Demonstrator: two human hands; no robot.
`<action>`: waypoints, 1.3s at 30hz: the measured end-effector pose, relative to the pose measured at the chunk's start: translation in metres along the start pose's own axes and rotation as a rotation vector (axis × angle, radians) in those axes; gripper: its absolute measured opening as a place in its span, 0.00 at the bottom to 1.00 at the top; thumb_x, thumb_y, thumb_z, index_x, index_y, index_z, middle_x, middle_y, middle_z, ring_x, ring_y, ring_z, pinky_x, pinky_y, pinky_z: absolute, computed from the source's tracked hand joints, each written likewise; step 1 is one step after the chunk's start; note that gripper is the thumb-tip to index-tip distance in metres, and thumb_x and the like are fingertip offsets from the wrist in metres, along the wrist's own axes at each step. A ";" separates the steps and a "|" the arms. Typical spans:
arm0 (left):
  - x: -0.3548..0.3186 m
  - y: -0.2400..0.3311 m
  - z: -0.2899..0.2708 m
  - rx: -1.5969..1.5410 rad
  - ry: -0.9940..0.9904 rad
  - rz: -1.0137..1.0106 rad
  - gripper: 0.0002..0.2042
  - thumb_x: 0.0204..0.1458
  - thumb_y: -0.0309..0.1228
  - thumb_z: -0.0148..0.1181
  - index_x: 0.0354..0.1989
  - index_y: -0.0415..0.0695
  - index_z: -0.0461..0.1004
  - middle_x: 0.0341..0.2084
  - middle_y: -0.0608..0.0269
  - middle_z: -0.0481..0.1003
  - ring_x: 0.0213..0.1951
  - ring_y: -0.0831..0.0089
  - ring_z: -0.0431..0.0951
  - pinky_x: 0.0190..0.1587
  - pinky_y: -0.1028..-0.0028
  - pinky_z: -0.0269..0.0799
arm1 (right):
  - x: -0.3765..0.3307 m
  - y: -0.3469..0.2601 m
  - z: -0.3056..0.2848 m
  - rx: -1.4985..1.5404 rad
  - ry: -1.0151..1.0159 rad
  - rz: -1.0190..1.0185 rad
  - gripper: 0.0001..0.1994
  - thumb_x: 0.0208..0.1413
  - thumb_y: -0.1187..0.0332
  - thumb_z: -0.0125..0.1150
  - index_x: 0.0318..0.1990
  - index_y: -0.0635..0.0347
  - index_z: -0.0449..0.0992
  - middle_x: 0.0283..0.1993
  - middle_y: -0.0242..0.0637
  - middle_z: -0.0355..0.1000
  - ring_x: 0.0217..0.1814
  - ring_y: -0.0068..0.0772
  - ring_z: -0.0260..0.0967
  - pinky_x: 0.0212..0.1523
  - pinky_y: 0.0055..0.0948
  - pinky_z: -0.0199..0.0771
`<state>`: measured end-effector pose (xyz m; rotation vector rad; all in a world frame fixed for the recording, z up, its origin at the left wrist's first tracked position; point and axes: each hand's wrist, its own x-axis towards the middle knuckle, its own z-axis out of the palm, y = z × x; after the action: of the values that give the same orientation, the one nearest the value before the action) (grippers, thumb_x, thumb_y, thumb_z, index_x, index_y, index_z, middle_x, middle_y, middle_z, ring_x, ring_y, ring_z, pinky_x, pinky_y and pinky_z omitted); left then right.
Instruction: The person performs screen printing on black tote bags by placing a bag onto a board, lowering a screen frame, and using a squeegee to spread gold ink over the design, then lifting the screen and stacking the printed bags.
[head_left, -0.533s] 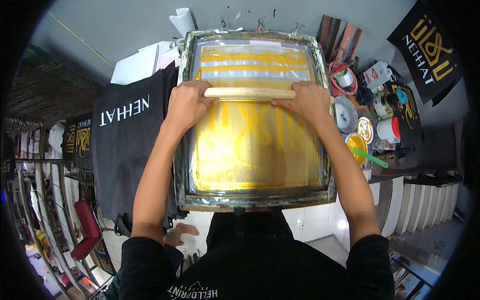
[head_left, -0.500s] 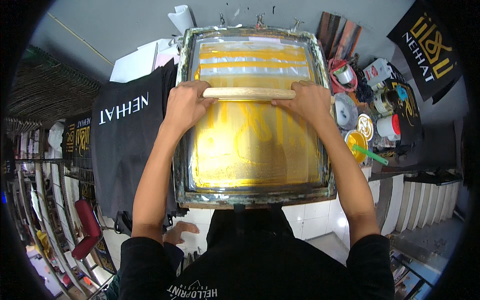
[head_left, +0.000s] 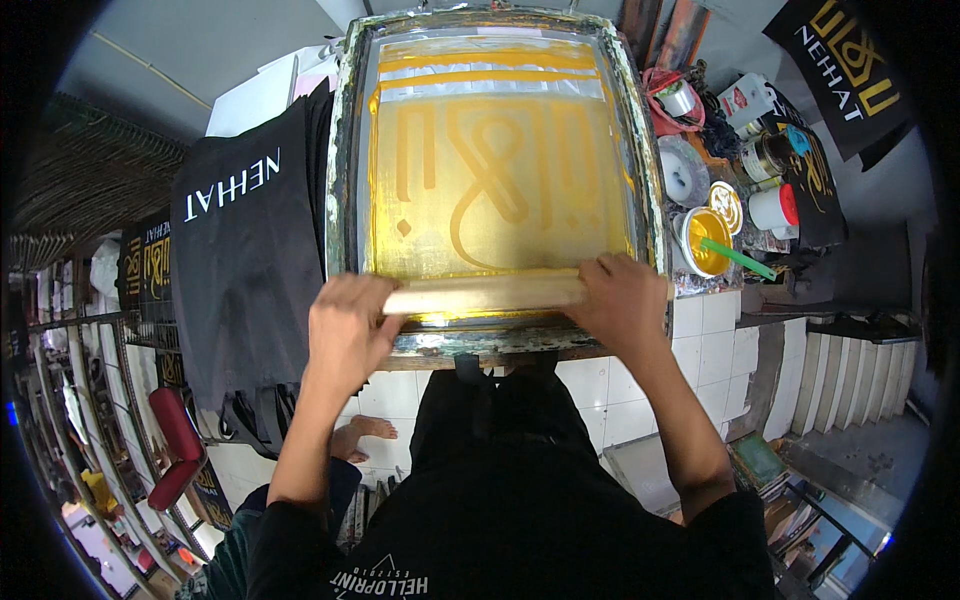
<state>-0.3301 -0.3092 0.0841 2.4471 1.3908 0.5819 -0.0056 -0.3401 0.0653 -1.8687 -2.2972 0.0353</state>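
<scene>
A wooden-handled squeegee [head_left: 482,293] lies across the near end of a screen printing frame [head_left: 643,150]. My left hand [head_left: 352,318] grips its left end and my right hand [head_left: 622,302] its right end, fingers wrapped over the wood. The squeegee's blade is hidden beneath the handle and hands. Beyond it, the yellow-coated mesh [head_left: 430,215] shows a large curving lettering design. Bands of thick yellow ink [head_left: 490,76] run across the far end of the mesh, and wet ink glistens just in front of the squeegee.
Black printed cloth bags [head_left: 245,260] hang in a stack at the left. On the right stand a tub of yellow ink [head_left: 706,245] with a green spatula [head_left: 738,258], several jars, and a red-lidded white container [head_left: 772,208]. Another person's bare foot [head_left: 372,428] shows at lower left.
Both hands have drawn the squeegee from the far part of the mesh toward me, to its near end. The lettering now shows clearly behind it. The view has shifted slightly.
</scene>
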 end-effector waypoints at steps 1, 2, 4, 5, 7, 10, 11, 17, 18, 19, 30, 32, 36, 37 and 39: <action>-0.011 0.004 0.001 0.000 0.006 -0.003 0.13 0.41 0.25 0.72 0.37 0.39 0.80 0.32 0.54 0.80 0.36 0.54 0.79 0.44 0.60 0.74 | -0.009 -0.003 0.001 0.005 0.032 -0.016 0.19 0.33 0.55 0.77 0.28 0.58 0.77 0.29 0.36 0.74 0.35 0.42 0.76 0.34 0.41 0.78; -0.018 0.006 0.003 0.001 0.011 -0.006 0.14 0.40 0.25 0.72 0.38 0.39 0.80 0.32 0.55 0.80 0.36 0.54 0.79 0.45 0.60 0.74 | -0.018 -0.004 0.005 0.011 0.064 -0.032 0.18 0.32 0.57 0.76 0.27 0.57 0.76 0.29 0.35 0.73 0.35 0.42 0.76 0.34 0.40 0.77; -0.023 0.007 0.007 -0.028 0.087 -0.008 0.14 0.41 0.25 0.73 0.39 0.40 0.81 0.33 0.55 0.81 0.37 0.54 0.80 0.45 0.61 0.74 | -0.023 -0.006 0.007 0.016 0.120 -0.055 0.16 0.31 0.60 0.74 0.27 0.56 0.74 0.29 0.35 0.71 0.35 0.41 0.74 0.34 0.40 0.75; -0.027 0.006 0.011 -0.043 0.125 -0.009 0.15 0.41 0.26 0.74 0.39 0.41 0.82 0.33 0.55 0.81 0.37 0.53 0.80 0.45 0.61 0.74 | -0.023 -0.007 0.006 0.018 0.140 -0.058 0.16 0.30 0.61 0.73 0.26 0.55 0.74 0.29 0.34 0.70 0.35 0.40 0.74 0.34 0.40 0.74; -0.050 -0.016 0.020 -0.130 0.120 -0.027 0.41 0.35 0.37 0.80 0.62 0.41 0.69 0.58 0.46 0.73 0.59 0.50 0.73 0.64 0.53 0.64 | -0.023 -0.008 0.007 0.038 0.207 -0.086 0.15 0.30 0.63 0.71 0.26 0.54 0.73 0.29 0.34 0.70 0.35 0.39 0.73 0.34 0.40 0.73; -0.080 -0.041 0.046 -0.014 0.133 -0.180 0.72 0.25 0.55 0.84 0.78 0.44 0.40 0.77 0.41 0.45 0.78 0.47 0.44 0.77 0.44 0.30 | -0.031 -0.005 0.012 0.072 0.272 -0.122 0.14 0.30 0.64 0.70 0.27 0.54 0.73 0.30 0.34 0.70 0.36 0.39 0.74 0.36 0.40 0.72; -0.088 -0.047 0.047 0.033 0.200 -0.093 0.71 0.25 0.55 0.84 0.78 0.44 0.41 0.77 0.41 0.46 0.78 0.46 0.45 0.77 0.44 0.31 | -0.033 -0.003 0.010 0.085 0.249 -0.113 0.14 0.30 0.65 0.69 0.28 0.54 0.74 0.31 0.33 0.72 0.37 0.39 0.74 0.37 0.40 0.73; -0.060 -0.024 -0.017 -0.109 0.708 0.081 0.76 0.26 0.60 0.82 0.79 0.49 0.29 0.76 0.40 0.45 0.76 0.44 0.47 0.77 0.46 0.42 | -0.023 -0.012 -0.078 0.007 0.565 -0.119 0.19 0.27 0.68 0.67 0.35 0.54 0.80 0.41 0.33 0.79 0.42 0.37 0.78 0.41 0.37 0.75; -0.042 -0.012 -0.039 -0.096 0.761 0.057 0.77 0.25 0.60 0.83 0.78 0.50 0.27 0.76 0.40 0.44 0.76 0.44 0.48 0.77 0.46 0.45 | -0.011 -0.008 -0.099 -0.035 0.655 -0.125 0.18 0.26 0.69 0.66 0.33 0.54 0.80 0.40 0.33 0.79 0.40 0.37 0.78 0.40 0.37 0.75; -0.026 -0.002 -0.056 -0.072 0.818 0.031 0.78 0.24 0.61 0.83 0.78 0.51 0.26 0.76 0.40 0.44 0.76 0.44 0.49 0.76 0.47 0.47 | 0.007 -0.005 -0.117 -0.031 0.740 -0.156 0.16 0.27 0.69 0.67 0.32 0.54 0.80 0.37 0.33 0.79 0.38 0.38 0.78 0.38 0.37 0.74; 0.028 -0.109 0.053 -0.328 0.181 -0.758 0.15 0.57 0.36 0.68 0.39 0.34 0.77 0.31 0.55 0.78 0.34 0.70 0.73 0.41 0.67 0.70 | 0.147 -0.037 -0.325 -0.133 0.379 0.227 0.21 0.56 0.49 0.69 0.37 0.63 0.85 0.28 0.43 0.80 0.27 0.34 0.76 0.32 0.34 0.80; 0.002 -0.154 0.048 -0.488 0.186 -0.875 0.10 0.57 0.34 0.68 0.34 0.38 0.79 0.25 0.65 0.76 0.30 0.77 0.71 0.35 0.71 0.67 | 0.178 -0.040 -0.326 -0.128 0.468 0.288 0.22 0.55 0.47 0.70 0.37 0.62 0.86 0.28 0.43 0.81 0.27 0.34 0.77 0.33 0.33 0.80; -0.014 -0.137 -0.006 -0.835 0.355 -0.844 0.11 0.60 0.33 0.65 0.42 0.37 0.83 0.33 0.69 0.80 0.37 0.80 0.75 0.45 0.77 0.68 | 0.186 0.005 -0.323 -0.209 0.764 -0.023 0.22 0.50 0.51 0.74 0.39 0.63 0.87 0.31 0.48 0.82 0.31 0.38 0.79 0.36 0.37 0.79; -0.025 -0.141 -0.027 -0.776 0.369 -0.844 0.11 0.61 0.33 0.63 0.41 0.37 0.83 0.33 0.70 0.80 0.37 0.80 0.75 0.45 0.77 0.68 | 0.195 0.009 -0.332 -0.227 0.752 -0.023 0.21 0.49 0.52 0.74 0.40 0.63 0.87 0.32 0.49 0.83 0.32 0.39 0.80 0.37 0.38 0.78; -0.058 -0.160 -0.073 -0.764 0.389 -0.850 0.11 0.63 0.34 0.60 0.41 0.39 0.82 0.33 0.72 0.78 0.36 0.81 0.73 0.44 0.77 0.68 | 0.216 0.018 -0.342 -0.133 0.748 -0.091 0.20 0.48 0.56 0.74 0.39 0.66 0.86 0.32 0.51 0.82 0.32 0.40 0.79 0.38 0.38 0.77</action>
<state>-0.5116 -0.2763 0.0702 1.0561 1.7269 1.1067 0.0224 -0.1582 0.4260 -1.4657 -1.8681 -0.7145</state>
